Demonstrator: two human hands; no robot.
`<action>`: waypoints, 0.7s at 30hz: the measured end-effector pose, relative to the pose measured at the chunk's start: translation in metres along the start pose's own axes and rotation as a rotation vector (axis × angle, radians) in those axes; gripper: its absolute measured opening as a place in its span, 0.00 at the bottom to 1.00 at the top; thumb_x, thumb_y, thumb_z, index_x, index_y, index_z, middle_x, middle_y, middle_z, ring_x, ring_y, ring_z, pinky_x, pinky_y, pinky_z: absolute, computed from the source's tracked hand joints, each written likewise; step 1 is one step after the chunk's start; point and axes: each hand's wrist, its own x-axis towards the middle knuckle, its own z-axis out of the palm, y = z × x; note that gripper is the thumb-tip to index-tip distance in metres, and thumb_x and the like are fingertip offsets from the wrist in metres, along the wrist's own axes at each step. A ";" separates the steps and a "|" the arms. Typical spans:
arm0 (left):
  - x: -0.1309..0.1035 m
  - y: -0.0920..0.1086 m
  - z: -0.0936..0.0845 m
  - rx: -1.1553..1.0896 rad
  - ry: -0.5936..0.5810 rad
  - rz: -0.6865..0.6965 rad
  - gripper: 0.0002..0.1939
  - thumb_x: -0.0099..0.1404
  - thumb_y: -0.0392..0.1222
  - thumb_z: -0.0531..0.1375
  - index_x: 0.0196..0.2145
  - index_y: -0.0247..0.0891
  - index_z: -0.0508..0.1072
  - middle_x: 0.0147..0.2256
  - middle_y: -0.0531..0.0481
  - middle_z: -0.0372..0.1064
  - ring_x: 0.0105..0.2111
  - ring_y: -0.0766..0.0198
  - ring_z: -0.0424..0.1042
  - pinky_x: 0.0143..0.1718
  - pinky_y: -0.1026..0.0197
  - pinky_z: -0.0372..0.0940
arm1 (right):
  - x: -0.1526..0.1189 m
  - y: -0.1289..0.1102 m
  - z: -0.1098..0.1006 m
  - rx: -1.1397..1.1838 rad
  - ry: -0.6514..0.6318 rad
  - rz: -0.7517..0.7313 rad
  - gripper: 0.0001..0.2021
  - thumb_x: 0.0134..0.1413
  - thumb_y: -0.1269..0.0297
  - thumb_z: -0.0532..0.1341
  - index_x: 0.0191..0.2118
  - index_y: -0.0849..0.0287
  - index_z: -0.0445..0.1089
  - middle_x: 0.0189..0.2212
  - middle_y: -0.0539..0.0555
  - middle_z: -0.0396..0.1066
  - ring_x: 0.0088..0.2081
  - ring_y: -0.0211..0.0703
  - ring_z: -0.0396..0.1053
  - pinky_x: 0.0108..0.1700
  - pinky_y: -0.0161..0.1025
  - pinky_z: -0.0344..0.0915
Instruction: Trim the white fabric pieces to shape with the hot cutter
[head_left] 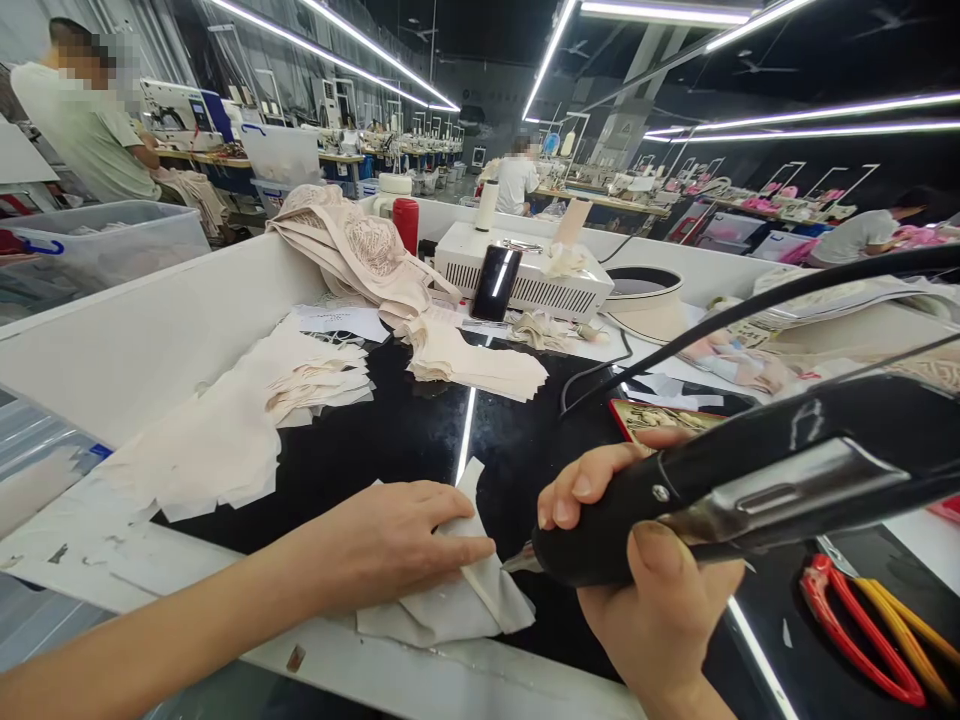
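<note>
My left hand [409, 540] presses on a crumpled pale fabric piece [442, 615] at the near edge of the black tabletop. Its thumb and index finger hold the cloth, and the other fingers are partly hidden. My right hand [660, 600] is wrapped around a black handheld electric tool [765, 480] with a metal lever along its side, the thumb lying by the lever. A thick cable [720, 330] arches above the tool. The tool's rounded end points left, and a small blurred tip meets or nearly meets the fabric's right edge; contact is unclear.
Pale fabric stacks [217, 430] lie left and beige cut pieces [472, 360] ahead. Lace bra parts [352, 240], a phone [495, 285] and a white vented box [525, 265] stand behind. Red-handled scissors [855, 620] lie right, near a red-rimmed tray [626, 415]. Co-workers sit farther off.
</note>
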 end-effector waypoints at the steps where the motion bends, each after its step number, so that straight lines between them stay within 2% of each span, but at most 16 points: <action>1: 0.000 0.001 -0.001 0.005 -0.010 0.002 0.15 0.79 0.43 0.61 0.60 0.48 0.69 0.54 0.45 0.72 0.46 0.55 0.78 0.42 0.56 0.74 | 0.000 0.000 0.000 -0.002 -0.003 0.001 0.20 0.59 0.54 0.74 0.51 0.50 0.70 0.30 0.46 0.74 0.25 0.40 0.72 0.28 0.39 0.73; 5: 0.001 0.005 -0.006 0.008 -0.013 0.021 0.18 0.76 0.50 0.65 0.59 0.49 0.70 0.52 0.44 0.71 0.43 0.54 0.76 0.45 0.53 0.74 | -0.001 0.001 -0.001 0.006 -0.010 0.007 0.19 0.60 0.55 0.74 0.52 0.50 0.70 0.31 0.46 0.74 0.26 0.40 0.72 0.29 0.39 0.73; 14: 0.000 0.007 -0.003 -0.007 -0.017 0.023 0.20 0.74 0.49 0.68 0.58 0.45 0.71 0.53 0.40 0.69 0.49 0.55 0.75 0.52 0.54 0.72 | -0.001 0.000 -0.003 -0.011 -0.023 -0.004 0.19 0.60 0.56 0.73 0.53 0.50 0.69 0.30 0.46 0.73 0.26 0.41 0.71 0.28 0.40 0.73; 21: 0.000 0.012 -0.006 -0.013 -0.027 -0.011 0.23 0.73 0.52 0.68 0.62 0.49 0.71 0.52 0.40 0.70 0.46 0.53 0.75 0.50 0.51 0.74 | 0.000 0.000 0.002 -0.017 0.015 0.002 0.20 0.58 0.55 0.74 0.51 0.50 0.69 0.29 0.46 0.73 0.25 0.41 0.71 0.27 0.41 0.72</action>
